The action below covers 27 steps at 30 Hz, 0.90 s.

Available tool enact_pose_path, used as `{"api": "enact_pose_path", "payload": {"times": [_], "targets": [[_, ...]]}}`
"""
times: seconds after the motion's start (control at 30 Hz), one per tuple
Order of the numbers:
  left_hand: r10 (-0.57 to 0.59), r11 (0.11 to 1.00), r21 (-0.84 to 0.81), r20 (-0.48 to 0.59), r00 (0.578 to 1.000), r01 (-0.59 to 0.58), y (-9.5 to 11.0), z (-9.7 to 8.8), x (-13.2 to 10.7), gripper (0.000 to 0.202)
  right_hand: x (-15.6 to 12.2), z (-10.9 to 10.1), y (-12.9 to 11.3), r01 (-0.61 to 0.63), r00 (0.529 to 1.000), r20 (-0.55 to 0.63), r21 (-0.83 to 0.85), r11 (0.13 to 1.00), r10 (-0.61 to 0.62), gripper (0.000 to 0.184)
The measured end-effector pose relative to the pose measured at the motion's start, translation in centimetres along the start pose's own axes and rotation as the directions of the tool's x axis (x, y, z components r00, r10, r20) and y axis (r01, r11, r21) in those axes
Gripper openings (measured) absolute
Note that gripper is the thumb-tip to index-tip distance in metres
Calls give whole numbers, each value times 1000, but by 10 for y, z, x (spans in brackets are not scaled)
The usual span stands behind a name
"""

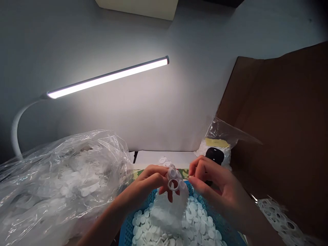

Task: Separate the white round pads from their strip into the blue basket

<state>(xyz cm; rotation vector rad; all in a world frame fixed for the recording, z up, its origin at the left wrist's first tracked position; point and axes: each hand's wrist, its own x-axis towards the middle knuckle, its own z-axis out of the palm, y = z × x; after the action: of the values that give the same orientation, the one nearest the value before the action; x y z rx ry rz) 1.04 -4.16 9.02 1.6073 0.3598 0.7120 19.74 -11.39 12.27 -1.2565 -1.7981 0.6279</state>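
Observation:
My left hand is closed on a white perforated sheet with round holes, holding its top edge over a blue basket. My right hand is pinched at the sheet's upper right corner, fingertips close to the left hand's. The basket holds several small white round discs. The sheet hangs down in front of the discs.
A large crumpled clear plastic bag of white pieces lies at the left. A lit bar lamp hangs above. A small clear bag with a black object sits behind my right hand. Brown cardboard stands at the right, with punched white scrap below it.

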Motion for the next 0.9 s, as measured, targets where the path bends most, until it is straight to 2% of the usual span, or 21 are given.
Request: {"api": "enact_pose_path", "payload": {"times": [0.23,0.37,0.5,0.63,0.73,0.9], "targets": [[16,988,153,11,1000,-17,3,7,-1,21,0,15,1,-78,995,59,-49,996,81,23],[28,988,147,59,998,-36,8,11,-2,26,-1,14,0,-92,977,187,-61,994,102,22],[64,987,143,95,993,-77,2,13,-1,30,0,11,-2,-104,971,205,-94,990,121,19],[73,950,288,158,985,-117,-4,11,-1,34,0,8,3,-91,958,264,-73,993,107,16],[73,896,423,150,986,-130,-3,11,-3,33,0,8,9,-62,957,282,-20,998,65,15],[65,818,562,124,990,-124,-1,14,-4,31,3,10,5,-93,969,219,-113,989,116,13]]}}
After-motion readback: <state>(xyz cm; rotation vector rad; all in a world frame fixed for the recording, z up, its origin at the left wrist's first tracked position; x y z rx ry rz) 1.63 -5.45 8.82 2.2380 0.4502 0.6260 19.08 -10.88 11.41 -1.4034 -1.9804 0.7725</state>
